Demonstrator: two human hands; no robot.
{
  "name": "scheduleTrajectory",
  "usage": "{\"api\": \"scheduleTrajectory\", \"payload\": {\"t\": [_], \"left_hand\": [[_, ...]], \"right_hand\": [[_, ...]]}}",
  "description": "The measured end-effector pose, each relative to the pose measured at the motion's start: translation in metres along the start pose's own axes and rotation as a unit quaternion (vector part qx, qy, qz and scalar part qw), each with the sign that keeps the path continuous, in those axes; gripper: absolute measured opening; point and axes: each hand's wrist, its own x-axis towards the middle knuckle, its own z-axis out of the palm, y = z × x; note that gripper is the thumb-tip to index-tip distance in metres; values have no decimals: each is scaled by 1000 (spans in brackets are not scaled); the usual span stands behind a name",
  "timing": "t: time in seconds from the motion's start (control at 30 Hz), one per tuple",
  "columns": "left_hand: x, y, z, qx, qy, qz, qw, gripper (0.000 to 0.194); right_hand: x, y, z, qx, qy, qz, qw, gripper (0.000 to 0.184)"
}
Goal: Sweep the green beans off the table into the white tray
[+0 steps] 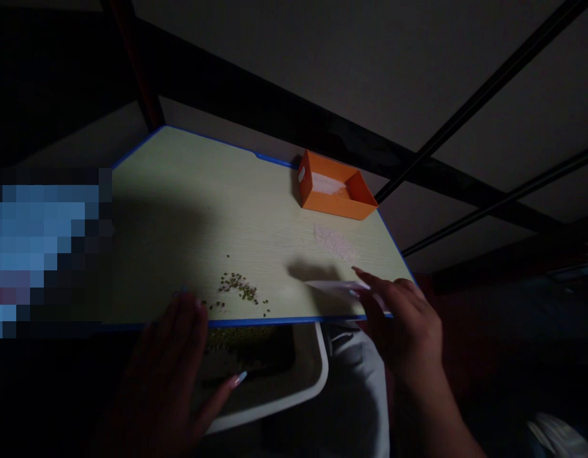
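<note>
My right hand (401, 315) pinches a thin, pale sheet, like a card or piece of paper (332, 285), low over the table's right front. Just beyond it lies a patch of fine whitish grains (332, 242). My left hand (172, 356) is open at the front edge, fingers extended and thumb apart, with nothing visible in it. To the right of its fingertips is a loose scatter of small green beans (243, 289). Below the edge, partly covered by the table and my left hand, sits a white basin (322, 362) with many green beans (255, 337) inside.
An orange box (339, 208) holding whitish grains stands at the table's far right corner. The pale tabletop (179, 178) has a blue rim. Dark-framed panels (322, 63) rise behind it. A blurred-out patch (41, 248) covers the left. The room is dim.
</note>
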Motion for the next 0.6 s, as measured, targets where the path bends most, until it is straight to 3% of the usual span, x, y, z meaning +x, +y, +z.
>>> {"api": "scheduleTrajectory", "payload": {"t": [0.1,0.2,0.37,0.6], "left_hand": [[1,1,0,-4,5,1,1000,92],[2,2,-1,-7,8,-4,1000,91],[2,2,0,-7,1,-14,1000,91],[5,3,-3,4,11,6,1000,89]], "right_hand": [[4,10,-3,-31,8,92,995,23],[12,9,-4,-19,-2,123,992,27],[29,-8,10,37,-132,103,985,32],[50,-17,44,-10,-153,54,987,40]]}}
